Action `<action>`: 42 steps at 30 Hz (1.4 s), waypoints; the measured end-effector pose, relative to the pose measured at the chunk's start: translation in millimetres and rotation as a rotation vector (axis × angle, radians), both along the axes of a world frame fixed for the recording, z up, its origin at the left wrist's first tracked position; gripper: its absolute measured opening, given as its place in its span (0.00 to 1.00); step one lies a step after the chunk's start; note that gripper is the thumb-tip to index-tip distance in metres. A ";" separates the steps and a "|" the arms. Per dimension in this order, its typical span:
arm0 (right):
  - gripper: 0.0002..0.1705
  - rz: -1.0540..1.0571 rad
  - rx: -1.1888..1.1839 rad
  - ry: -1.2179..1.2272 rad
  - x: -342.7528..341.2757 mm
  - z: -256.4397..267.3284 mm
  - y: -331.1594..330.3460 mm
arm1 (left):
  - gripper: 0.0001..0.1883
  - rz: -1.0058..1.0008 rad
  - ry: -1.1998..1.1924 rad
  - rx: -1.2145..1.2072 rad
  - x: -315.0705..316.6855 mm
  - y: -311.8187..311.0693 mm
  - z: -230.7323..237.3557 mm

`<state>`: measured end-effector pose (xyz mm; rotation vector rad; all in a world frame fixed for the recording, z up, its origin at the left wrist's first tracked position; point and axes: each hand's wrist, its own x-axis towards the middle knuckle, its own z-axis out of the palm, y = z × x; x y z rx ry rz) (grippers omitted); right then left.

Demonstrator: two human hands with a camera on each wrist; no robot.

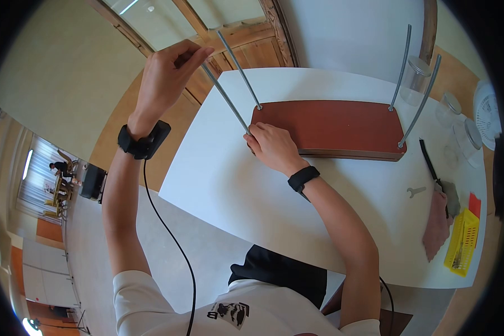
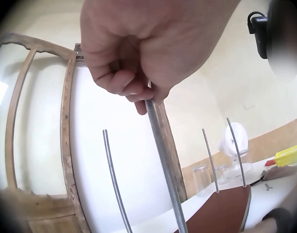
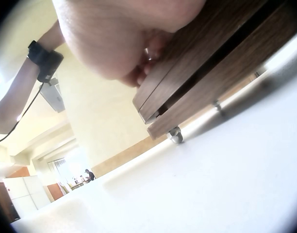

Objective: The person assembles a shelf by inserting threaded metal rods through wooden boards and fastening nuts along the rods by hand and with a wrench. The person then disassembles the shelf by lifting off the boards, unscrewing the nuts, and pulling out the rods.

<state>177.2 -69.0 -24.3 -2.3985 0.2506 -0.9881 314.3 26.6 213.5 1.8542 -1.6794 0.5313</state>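
Observation:
A reddish-brown board (image 1: 330, 126) lies on the white table with a metal rod standing at each corner. High above its near left corner my left hand (image 1: 173, 67) pinches the upper end of a threaded rod (image 2: 163, 155). My right hand (image 1: 274, 147) is down at that same corner, its fingers curled at the foot of this rod. In the right wrist view a small shiny metal piece (image 3: 148, 53) shows between the fingertips, mostly hidden by the hand. From the side, two wooden layers with a dark gap show, and a rounded metal foot (image 3: 175, 135) sits underneath.
Clear jars (image 1: 417, 81) stand at the table's right end near a white fan (image 1: 485, 112). A small wrench (image 1: 416, 192), a pink cloth (image 1: 435, 224), a black-handled tool (image 1: 428, 159) and a yellow basket (image 1: 463, 241) lie on the right. A cable (image 1: 173, 235) hangs from my left wrist.

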 end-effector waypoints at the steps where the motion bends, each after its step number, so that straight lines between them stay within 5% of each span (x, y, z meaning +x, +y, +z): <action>1: 0.14 0.000 -0.005 -0.001 0.1 0.0 0.0 | 0.16 0.016 -0.014 0.012 0.7 0.6 0.1; 17: 0.15 0.004 0.011 0.024 1.0 -2.9 -0.5 | 0.15 -0.136 0.112 0.024 8.8 4.0 -1.2; 23: 0.15 0.012 0.022 -0.005 1.6 -3.5 -0.6 | 0.18 0.094 0.040 0.061 -5.5 5.7 7.5; 34: 0.13 0.004 0.018 0.010 0.2 -0.9 -0.2 | 0.18 -0.050 0.563 -0.007 27.9 5.6 1.5; 42: 0.13 -0.008 -0.007 0.027 0.1 -1.1 -0.3 | 0.14 0.046 0.377 0.325 100.3 -4.1 -133.1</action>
